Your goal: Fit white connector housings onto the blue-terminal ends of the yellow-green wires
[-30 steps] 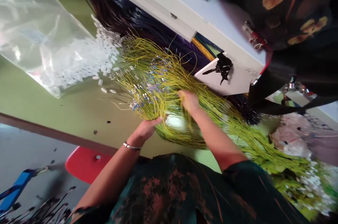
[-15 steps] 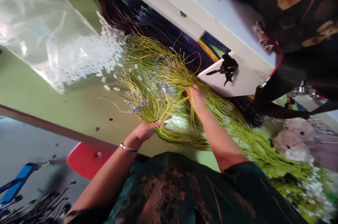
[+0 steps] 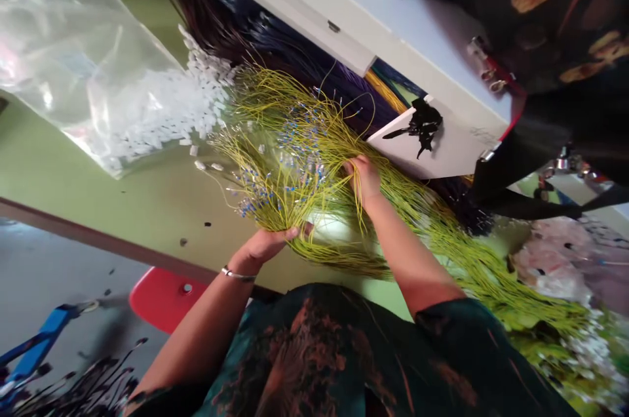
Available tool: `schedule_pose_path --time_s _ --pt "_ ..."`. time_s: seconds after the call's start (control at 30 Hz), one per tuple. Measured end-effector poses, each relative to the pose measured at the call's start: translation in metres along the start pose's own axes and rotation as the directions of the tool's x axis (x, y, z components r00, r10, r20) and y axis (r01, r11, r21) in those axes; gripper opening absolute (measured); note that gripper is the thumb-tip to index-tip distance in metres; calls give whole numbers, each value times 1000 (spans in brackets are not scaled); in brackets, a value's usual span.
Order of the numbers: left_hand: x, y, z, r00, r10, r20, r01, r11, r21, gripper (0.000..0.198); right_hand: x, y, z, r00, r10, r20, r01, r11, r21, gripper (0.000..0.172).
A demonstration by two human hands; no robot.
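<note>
My left hand [image 3: 269, 244] is closed round a bundle of thin yellow-green wires [image 3: 282, 210], thumb on top. Blue and silvery tips [image 3: 253, 197] fan out from that bundle toward the upper left, while its other end loops right along the table's near side. Further right, my right hand [image 3: 362, 179] is closed on some yellow wires [image 3: 339, 171], its fingertips partly hidden among the strands. Beneath and beyond both hands spreads a larger pile of the same wires [image 3: 417, 207], running down to the lower right.
Small white plastic connectors [image 3: 162, 112] spill from a clear plastic bag [image 3: 73, 43] at left. Behind the wires stands a white shelf [image 3: 314, 17] with dark wires under it. A white panel with black tape [image 3: 425, 128] leans there. A red stool [image 3: 164, 302] sits below the table edge.
Both hands keep their hold on the wires and have barely moved. The view has shifted slightly, and the wire tips by my left hand are spread a little differently.
</note>
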State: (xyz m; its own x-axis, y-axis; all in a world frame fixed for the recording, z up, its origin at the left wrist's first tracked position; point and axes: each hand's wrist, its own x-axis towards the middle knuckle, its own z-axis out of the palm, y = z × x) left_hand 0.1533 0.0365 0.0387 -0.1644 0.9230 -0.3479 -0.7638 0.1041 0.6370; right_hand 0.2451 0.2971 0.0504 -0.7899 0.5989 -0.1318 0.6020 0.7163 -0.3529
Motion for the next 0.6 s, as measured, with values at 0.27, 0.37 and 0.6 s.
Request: schedule_pose_path --time_s 0.27,0.37,0.6 --pt "19 -6 8 983 -135 -127 87 941 -326 48 -39 -51 5 958 -275 77 283 950 -128 35" --pt "23 2 12 988 -156 -6 152 970 -187 43 -25 -51 6 961 -178 210 218 959 -183 25" --pt "4 0 3 998 -56 -24 53 993 -110 37 11 -21 0 987 138 85 -110 954 -278 43"
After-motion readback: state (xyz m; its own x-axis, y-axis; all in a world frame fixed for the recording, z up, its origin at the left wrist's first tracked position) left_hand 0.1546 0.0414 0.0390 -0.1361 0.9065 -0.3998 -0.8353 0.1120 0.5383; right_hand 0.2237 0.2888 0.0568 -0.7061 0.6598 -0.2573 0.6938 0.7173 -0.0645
